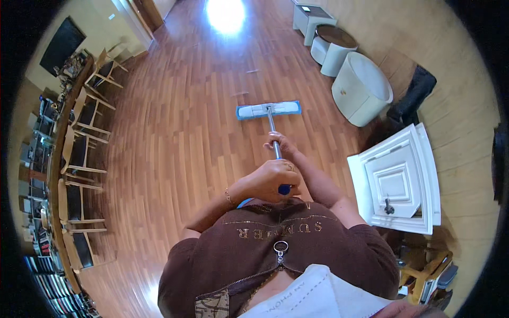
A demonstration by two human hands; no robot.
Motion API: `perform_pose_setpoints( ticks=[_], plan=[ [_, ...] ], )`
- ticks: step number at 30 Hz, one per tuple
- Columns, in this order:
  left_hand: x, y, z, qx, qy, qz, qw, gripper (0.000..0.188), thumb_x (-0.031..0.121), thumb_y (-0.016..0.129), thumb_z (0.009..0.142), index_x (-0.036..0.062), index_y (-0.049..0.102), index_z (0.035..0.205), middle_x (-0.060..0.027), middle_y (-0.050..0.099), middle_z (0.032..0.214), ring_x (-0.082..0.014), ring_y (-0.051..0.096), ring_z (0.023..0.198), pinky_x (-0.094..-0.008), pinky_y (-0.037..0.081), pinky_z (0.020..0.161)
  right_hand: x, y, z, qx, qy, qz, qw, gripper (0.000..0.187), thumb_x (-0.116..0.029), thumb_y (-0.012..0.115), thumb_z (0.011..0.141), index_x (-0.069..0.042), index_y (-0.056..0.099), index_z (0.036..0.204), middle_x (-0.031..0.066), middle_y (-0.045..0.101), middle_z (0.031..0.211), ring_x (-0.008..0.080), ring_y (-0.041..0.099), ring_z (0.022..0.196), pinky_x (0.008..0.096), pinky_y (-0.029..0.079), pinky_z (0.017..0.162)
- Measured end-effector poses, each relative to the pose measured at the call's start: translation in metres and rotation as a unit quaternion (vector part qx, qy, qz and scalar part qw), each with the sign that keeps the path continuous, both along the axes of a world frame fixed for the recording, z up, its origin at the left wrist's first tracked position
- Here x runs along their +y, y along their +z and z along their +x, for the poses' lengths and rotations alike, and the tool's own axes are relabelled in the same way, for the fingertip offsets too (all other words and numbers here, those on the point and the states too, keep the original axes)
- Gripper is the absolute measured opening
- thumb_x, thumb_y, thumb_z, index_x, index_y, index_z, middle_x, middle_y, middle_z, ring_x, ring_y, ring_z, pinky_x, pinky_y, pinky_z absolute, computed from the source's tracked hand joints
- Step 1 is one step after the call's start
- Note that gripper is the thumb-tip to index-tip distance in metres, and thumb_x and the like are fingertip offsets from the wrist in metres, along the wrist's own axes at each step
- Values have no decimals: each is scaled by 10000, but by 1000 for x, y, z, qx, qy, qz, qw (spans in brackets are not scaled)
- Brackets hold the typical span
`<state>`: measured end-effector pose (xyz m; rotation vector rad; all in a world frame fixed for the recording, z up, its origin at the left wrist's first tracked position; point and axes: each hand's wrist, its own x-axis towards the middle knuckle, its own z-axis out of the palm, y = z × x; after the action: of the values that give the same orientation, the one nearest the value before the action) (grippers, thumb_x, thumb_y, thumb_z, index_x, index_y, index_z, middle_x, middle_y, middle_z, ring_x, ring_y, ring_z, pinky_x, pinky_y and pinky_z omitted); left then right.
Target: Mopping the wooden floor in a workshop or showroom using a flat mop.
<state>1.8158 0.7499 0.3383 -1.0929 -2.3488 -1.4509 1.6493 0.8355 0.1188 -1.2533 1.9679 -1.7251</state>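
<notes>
A flat mop [255, 111] with a white head plate and a blue-edged pad lies on the wooden floor in front of me. Its metal pole rises toward my chest and ends in a dark blue grip cap. My left hand [271, 179], with a bracelet at the wrist, is closed round the upper end of the pole near my chest. Farther down the pole, my right hand [282, 143] wraps round it with the arm stretched forward. Both hands share the one pole.
Several wooden chairs [79, 153] with dark seats line a long counter [58, 138] on the left. Along the right wall stand a white cabinet [395, 185], a rounded white cabinet [354, 98], a round side table [339, 35] and a pale box-shaped unit [313, 22]. Bright glare [225, 16] lies on the far floor.
</notes>
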Motion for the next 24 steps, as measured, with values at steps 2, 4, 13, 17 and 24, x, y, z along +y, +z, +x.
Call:
perform_pose_setpoints(
  ticks=[2,4,13,17,24],
  plan=[
    [-6,-5,-5,2,-11,34,999,150,171,728,721,117,590,742,-59,556,695,-278,551,679,-413,435,625,0,-1,-2,37,-16,52,998,273,-79,732,710,-66,475,620,95,485,649,272,486,640,359,424,605],
    [-17,5,-4,10,-27,6,1000,161,184,729,730,118,582,737,-56,557,691,-280,554,674,-410,440,618,1,9,6,53,-20,76,996,267,-88,734,712,-67,481,626,101,497,652,282,497,648,366,426,616],
    [-42,98,20,122,-181,33,975,260,235,697,811,109,511,682,-20,496,633,-202,547,585,-342,427,542,-6,120,70,112,10,102,988,273,-162,741,744,-65,499,663,120,526,652,338,531,675,413,428,708],
    [-55,101,2,105,-162,65,979,253,202,687,769,114,483,648,-29,495,585,-226,541,535,-363,417,520,-26,131,53,121,-11,94,988,260,-166,730,756,-57,500,702,134,551,716,352,543,736,433,437,714],
    [-68,83,-28,69,-84,26,994,202,188,730,734,114,549,683,-44,575,659,-250,573,595,-366,446,574,-41,97,4,134,0,90,987,250,-162,730,751,-70,502,709,128,554,733,355,543,779,443,449,707]
  ],
)
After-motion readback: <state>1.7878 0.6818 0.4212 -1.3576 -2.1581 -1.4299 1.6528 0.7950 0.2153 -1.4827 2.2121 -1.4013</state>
